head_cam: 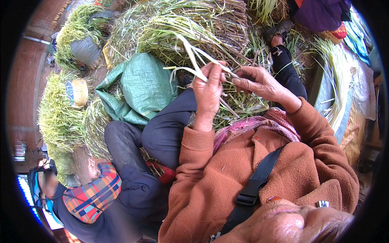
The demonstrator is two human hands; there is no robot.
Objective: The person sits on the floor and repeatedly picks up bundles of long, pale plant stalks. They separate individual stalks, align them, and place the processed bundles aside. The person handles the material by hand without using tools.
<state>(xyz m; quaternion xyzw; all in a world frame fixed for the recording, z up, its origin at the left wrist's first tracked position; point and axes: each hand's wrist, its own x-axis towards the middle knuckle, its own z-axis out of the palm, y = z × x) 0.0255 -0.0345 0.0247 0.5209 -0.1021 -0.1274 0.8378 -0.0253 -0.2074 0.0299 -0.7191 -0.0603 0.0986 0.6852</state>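
My left hand (209, 85) grips a few pale green plant stalks (192, 56), raised in front of my chest. Their leafy ends fan out up and to the left, while a thinner stem end (228, 107) hangs below the fist. Close by on the right, my right hand (258, 82) pinches a stalk between thumb and fingers; part of that stalk is hidden by the fingers. Behind both hands lies a big heap of cut green stalks (194, 33), with loose leaves and trimmings (243, 104) strewn below the hands.
A green woven sack (147, 85) lies left of my hands. Tied bundles of yellow-green stalks (59, 112) stand farther left. Long pale stalks (337, 82) rest along a grey edge at right. A person in a plaid garment (92, 194) sits at lower left; another person's purple clothing (322, 13) shows at upper right.
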